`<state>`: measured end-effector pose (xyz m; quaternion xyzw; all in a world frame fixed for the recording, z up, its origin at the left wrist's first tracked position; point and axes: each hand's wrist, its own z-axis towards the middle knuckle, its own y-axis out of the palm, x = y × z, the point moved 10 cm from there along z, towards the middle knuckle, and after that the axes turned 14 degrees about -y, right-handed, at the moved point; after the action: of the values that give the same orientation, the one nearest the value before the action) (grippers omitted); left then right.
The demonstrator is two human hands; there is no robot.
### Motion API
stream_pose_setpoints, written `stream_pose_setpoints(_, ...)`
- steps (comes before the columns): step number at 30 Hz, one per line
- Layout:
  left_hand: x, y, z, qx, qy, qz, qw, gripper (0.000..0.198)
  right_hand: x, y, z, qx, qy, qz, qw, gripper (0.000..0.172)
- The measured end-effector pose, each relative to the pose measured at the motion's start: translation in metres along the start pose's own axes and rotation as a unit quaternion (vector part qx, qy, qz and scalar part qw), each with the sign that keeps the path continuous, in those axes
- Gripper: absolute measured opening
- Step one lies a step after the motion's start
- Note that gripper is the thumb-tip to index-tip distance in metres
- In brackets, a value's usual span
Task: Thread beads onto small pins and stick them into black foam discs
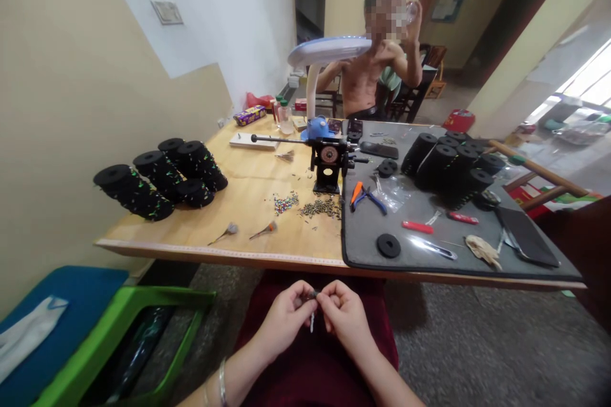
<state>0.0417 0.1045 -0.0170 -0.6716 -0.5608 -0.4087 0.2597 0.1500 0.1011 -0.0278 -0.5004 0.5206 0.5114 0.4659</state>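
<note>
In the head view, my left hand [290, 313] and my right hand [346, 317] meet in front of the table's near edge, over a dark red cloth on my lap. Both pinch a small, thin item [312, 322], dark at the top with a whitish end hanging down between the fingers. Its kind is too small to tell, and the fingertips hide part of it. On the tabletop beyond lie two small feathery pieces with grey heads, one of them [231, 229] to the left and one with an orange spot [271, 227] nearer the middle.
Black foam spools [153, 166] stand at the left, more [436, 162] at the right. A black winding device [329, 162] stands mid-table behind small metal bits [321, 207] and coloured beads [286, 203]. Pliers [366, 197] lie on the grey mat [367, 248]. A person [365, 79] is behind the lamp [329, 49].
</note>
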Motion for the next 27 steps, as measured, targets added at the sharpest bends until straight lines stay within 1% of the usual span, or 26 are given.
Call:
stream_pose_setpoints(5,-0.0064,0.0067,0.0013,-0.035,-0.026,-0.047,0.998,0.026,0.0030,0.0012,0.0000,0.001,0.001,0.020,1.000,0.034)
stream_pose_setpoints(7,-0.0072,0.0084,0.0014,-0.044,-0.028,-0.050,0.997,0.025,0.0049,0.0015,-0.0001,0.003,0.007,0.027,1.000,0.034)
stream_pose_setpoints(13,-0.0048,0.0080,0.0009,-0.048,-0.020,-0.044,0.998,0.024,0.0064,0.0028,0.0001,-0.001,0.014,0.038,0.999,0.037)
stream_pose_setpoints(17,-0.0070,0.0096,0.0024,-0.058,-0.021,-0.036,0.997,0.025,0.0054,0.0034,0.0004,-0.004,0.011,0.040,0.999,0.037)
stream_pose_setpoints(22,-0.0074,0.0096,0.0032,-0.055,-0.023,-0.038,0.997,0.025,0.0061,-0.0001,0.0010,0.011,0.021,0.039,0.999,0.037)
stream_pose_setpoints(27,-0.0074,0.0101,0.0038,-0.060,-0.023,-0.033,0.997,0.024,0.0059,-0.0015,0.0018,0.005,0.024,0.029,0.999,0.039)
